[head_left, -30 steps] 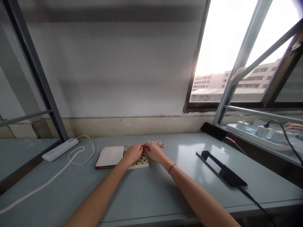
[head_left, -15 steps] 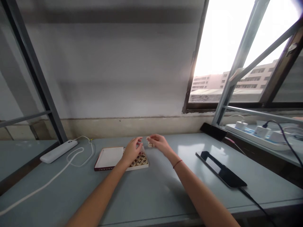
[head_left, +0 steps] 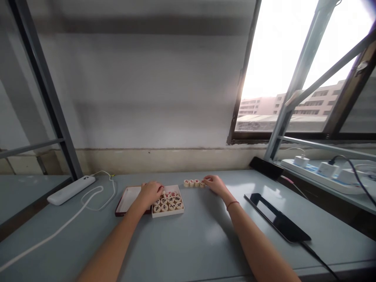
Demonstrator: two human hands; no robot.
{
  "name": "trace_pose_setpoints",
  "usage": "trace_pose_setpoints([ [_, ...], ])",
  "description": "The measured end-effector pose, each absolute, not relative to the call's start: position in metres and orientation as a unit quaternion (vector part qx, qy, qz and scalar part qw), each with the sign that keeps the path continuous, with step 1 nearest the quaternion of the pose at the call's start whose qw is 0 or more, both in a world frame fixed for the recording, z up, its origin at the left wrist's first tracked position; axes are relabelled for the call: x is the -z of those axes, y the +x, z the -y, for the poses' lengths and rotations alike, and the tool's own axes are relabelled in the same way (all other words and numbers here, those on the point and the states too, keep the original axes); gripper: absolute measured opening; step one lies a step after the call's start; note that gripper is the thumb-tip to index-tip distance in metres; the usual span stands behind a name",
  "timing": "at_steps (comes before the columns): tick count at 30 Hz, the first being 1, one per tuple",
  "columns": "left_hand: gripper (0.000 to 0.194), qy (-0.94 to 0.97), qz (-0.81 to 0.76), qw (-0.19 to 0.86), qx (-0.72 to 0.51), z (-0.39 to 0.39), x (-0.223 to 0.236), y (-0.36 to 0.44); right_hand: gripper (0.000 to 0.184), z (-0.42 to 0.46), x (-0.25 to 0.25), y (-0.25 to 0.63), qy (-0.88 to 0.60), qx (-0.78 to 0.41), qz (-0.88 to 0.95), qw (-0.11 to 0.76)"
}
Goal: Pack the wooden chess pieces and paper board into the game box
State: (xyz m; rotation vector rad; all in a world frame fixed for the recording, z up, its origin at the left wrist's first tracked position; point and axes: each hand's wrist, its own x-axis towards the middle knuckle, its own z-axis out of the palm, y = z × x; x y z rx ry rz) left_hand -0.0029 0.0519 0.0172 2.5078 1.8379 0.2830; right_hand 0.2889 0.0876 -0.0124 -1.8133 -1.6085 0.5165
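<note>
A shallow white box [head_left: 168, 214] holds several round xiangqi pieces [head_left: 171, 199], black characters in the front rows and red ones behind. My left hand [head_left: 150, 192] rests over the box's left back corner, its fingers curled down among the pieces. What those fingers hold, if anything, is hidden. To the right of the box, a short row of red-marked xiangqi pieces [head_left: 192, 183] stands on the table. At the row's right end, my right hand [head_left: 215, 184] pinches a xiangqi piece [head_left: 202, 183] between thumb and fingers, partly covering it.
The box lid [head_left: 127, 199] lies open side up, left of the box, partly under my left arm. A white power bank-like bar [head_left: 72, 190] with a white cable is farther left. A black tablet [head_left: 276, 217] lies to the right, near a power strip [head_left: 323, 176].
My right hand has moved right, and a row of pieces now shows where it was. My left hand has shifted left and down, uncovering more of the box.
</note>
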Motion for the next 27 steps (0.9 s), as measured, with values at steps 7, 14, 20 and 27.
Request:
trace_pose_setpoints([
  [7, 0.033, 0.818, -0.567, 0.047, -0.083, -0.057, -0.012, -0.01, 0.032, -0.086, 0.014, 0.294, -0.669, -0.19, 0.665, 0.271],
  [14, 0.03, 0.826, -0.55, 0.084, -0.09, -0.057, -0.014, -0.014, 0.034, -0.086, 0.019, 0.291, -0.655, -0.146, 0.693, 0.264],
  [20, 0.025, 0.821, -0.558, 0.088, -0.088, -0.056, -0.017, -0.015, 0.032, -0.085, 0.018, 0.288, -0.657, -0.132, 0.696, 0.258],
  [27, 0.025, 0.822, -0.554, 0.102, -0.079, -0.05, -0.024, -0.014, 0.028, -0.091, 0.027, 0.287, -0.651, -0.112, 0.702, 0.266],
])
